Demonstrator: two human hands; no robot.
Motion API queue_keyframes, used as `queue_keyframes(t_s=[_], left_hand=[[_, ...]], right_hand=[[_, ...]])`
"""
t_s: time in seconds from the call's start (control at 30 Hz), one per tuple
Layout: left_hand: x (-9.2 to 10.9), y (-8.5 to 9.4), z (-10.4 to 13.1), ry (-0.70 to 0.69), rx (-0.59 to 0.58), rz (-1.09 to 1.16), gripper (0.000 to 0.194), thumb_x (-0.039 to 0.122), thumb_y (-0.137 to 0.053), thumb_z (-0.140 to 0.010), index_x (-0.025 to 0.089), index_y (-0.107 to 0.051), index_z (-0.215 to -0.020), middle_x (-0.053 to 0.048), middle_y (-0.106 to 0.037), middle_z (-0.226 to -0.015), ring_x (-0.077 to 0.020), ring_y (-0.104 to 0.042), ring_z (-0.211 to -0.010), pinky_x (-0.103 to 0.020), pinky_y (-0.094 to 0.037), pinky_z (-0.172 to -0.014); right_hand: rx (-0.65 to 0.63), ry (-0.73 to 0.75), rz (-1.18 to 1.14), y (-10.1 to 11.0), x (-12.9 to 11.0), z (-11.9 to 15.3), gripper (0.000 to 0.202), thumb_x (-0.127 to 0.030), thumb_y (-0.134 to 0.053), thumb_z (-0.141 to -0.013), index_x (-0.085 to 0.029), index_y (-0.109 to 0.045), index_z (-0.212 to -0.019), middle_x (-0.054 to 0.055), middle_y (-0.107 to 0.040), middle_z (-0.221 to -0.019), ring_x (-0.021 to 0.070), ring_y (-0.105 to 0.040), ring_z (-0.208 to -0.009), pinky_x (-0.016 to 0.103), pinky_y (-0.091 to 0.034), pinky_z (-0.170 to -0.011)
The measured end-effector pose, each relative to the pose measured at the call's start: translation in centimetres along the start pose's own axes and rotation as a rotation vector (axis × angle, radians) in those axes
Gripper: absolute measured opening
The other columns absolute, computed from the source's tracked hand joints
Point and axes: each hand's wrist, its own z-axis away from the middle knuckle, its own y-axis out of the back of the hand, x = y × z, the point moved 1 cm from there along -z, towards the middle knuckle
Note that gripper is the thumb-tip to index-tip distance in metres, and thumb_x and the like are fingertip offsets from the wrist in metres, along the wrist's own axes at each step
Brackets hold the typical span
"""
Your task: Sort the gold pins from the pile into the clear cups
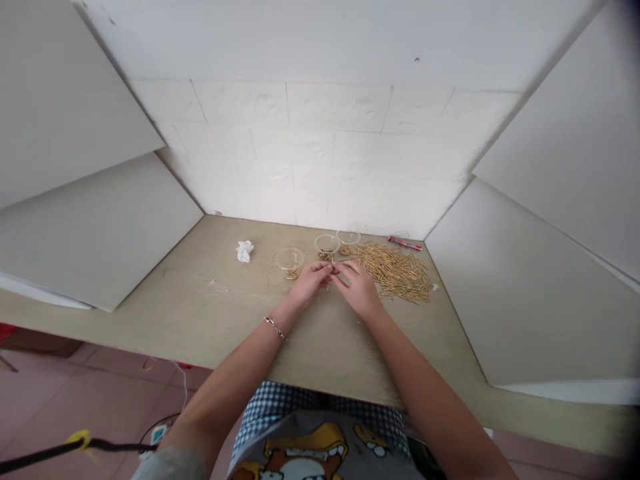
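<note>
My left hand [313, 281] and my right hand [357, 285] meet at the fingertips over the table, in front of the clear cups. Fingers of both are pinched together around something too small to make out. Just beyond them stands a clear cup [327, 244] with small dark-gold pieces in it. Another clear cup [349, 235] is behind it to the right, with golden pieces near its base. Left of my hands is a third clear cup [290, 259] holding a few gold pieces. A wide pile of thin golden pins [395, 272] spreads to the right of my right hand.
A crumpled white tissue [245, 251] lies on the table [200, 327] at the left. A red patterned tube [405, 243] rests behind the pile. Grey-white panels [105, 227] [545, 287] flank both sides, and a white wall [320, 160] closes the back.
</note>
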Motion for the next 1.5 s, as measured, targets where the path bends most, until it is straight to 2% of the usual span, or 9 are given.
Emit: queue_keyframes(t_s=[0.2, 0.43, 0.6, 0.8, 0.9, 1.0, 1.13, 1.33, 1.5], left_hand=[[-0.3, -0.4, -0.2, 0.001, 0.009, -0.235, 0.021, 0.031, -0.051, -0.078, 0.013, -0.060, -0.083, -0.001, -0.061, -0.076, -0.0094, -0.053, -0.066, -0.020, -0.038, -0.057], [0.0, -0.3, -0.1, 0.036, 0.038, -0.300, 0.029, 0.036, -0.042, -0.084, 0.012, -0.058, -0.083, -0.006, -0.063, -0.083, -0.0091, -0.052, -0.060, -0.022, -0.038, -0.054], [-0.2, -0.2, -0.1, -0.019, -0.035, -0.275, 0.028, 0.040, -0.049, -0.079, 0.013, -0.054, -0.076, -0.001, -0.058, -0.073, -0.0071, -0.046, -0.056, -0.021, -0.036, -0.054], [0.0, -0.8, 0.2, -0.071, -0.060, -0.319, 0.028, 0.041, -0.047, -0.079, 0.014, -0.053, -0.073, 0.002, -0.054, -0.067, -0.0078, -0.045, -0.056, -0.022, -0.037, -0.058], [0.3, -1.1, 0.5, -0.053, -0.037, -0.413, 0.025, 0.036, -0.043, -0.082, 0.015, -0.053, -0.072, 0.003, -0.051, -0.062, -0.0086, -0.045, -0.055, -0.022, -0.037, -0.058], [0.4, -1.2, 0.6, -0.051, 0.039, -0.488, 0.025, 0.035, -0.038, -0.084, 0.016, -0.054, -0.079, 0.004, -0.045, -0.056, -0.0091, -0.042, -0.051, -0.022, -0.034, -0.053], [0.2, -1.0, 0.4, -0.058, 0.104, -0.481, 0.029, 0.036, -0.033, -0.087, 0.016, -0.054, -0.088, 0.005, -0.037, -0.054, -0.0089, -0.037, -0.046, -0.022, -0.031, -0.048], [0.4, -1.1, 0.6, -0.039, 0.070, -0.488, 0.029, 0.035, -0.034, -0.087, 0.016, -0.055, -0.086, 0.005, -0.037, -0.053, -0.0087, -0.037, -0.046, -0.022, -0.030, -0.046], [0.2, -1.1, 0.6, -0.074, 0.061, -0.483, 0.029, 0.035, -0.033, -0.088, 0.016, -0.054, -0.084, 0.005, -0.038, -0.054, -0.0086, -0.037, -0.047, -0.021, -0.030, -0.046]], right_hand=[[-0.092, -0.003, 0.126, 0.1, 0.2, -0.1, 0.026, -0.026, -0.044, -0.086, -0.018, -0.066, -0.097, 0.010, -0.063, -0.095, 0.0200, -0.056, -0.091, 0.032, -0.042, -0.082], [0.046, -0.182, -0.161, 0.0, 0.8, -0.2, 0.024, -0.032, -0.046, -0.084, -0.018, -0.065, -0.082, 0.006, -0.064, -0.081, 0.0165, -0.057, -0.075, 0.028, -0.043, -0.070], [0.069, -0.252, -0.232, -0.1, 0.8, -0.2, 0.024, -0.035, -0.047, -0.082, -0.017, -0.061, -0.077, 0.004, -0.061, -0.072, 0.0142, -0.052, -0.064, 0.026, -0.039, -0.062], [0.030, -0.338, -0.272, -0.4, 0.3, -0.1, 0.038, -0.042, -0.033, -0.088, -0.019, -0.048, -0.061, -0.001, -0.050, -0.056, 0.0127, -0.045, -0.054, 0.024, -0.032, -0.054], [0.027, -0.315, -0.161, -0.3, 0.5, -0.2, 0.038, -0.040, -0.030, -0.089, -0.020, -0.047, -0.060, 0.000, -0.052, -0.058, 0.0129, -0.045, -0.055, 0.025, -0.031, -0.055], [-0.004, -0.267, 0.129, -0.2, 1.0, -0.4, 0.035, -0.033, -0.032, -0.089, -0.019, -0.052, -0.064, 0.003, -0.058, -0.064, 0.0147, -0.048, -0.060, 0.028, -0.032, -0.064], [-0.226, -0.260, 0.369, -0.3, 1.5, -0.8, 0.032, -0.027, -0.035, -0.088, -0.018, -0.058, -0.069, 0.009, -0.065, -0.074, 0.0184, -0.055, -0.069, 0.036, -0.029, -0.077], [-0.258, -0.275, 0.385, -0.4, 1.4, -1.1, 0.033, -0.027, -0.033, -0.089, -0.018, -0.061, -0.075, 0.011, -0.067, -0.079, 0.0205, -0.058, -0.073, 0.038, -0.027, -0.080], [-0.356, -0.260, 0.384, -0.7, 1.6, -0.8, 0.031, -0.025, -0.036, -0.087, -0.017, -0.061, -0.072, 0.010, -0.066, -0.076, 0.0208, -0.058, -0.070, 0.041, -0.026, -0.080]])
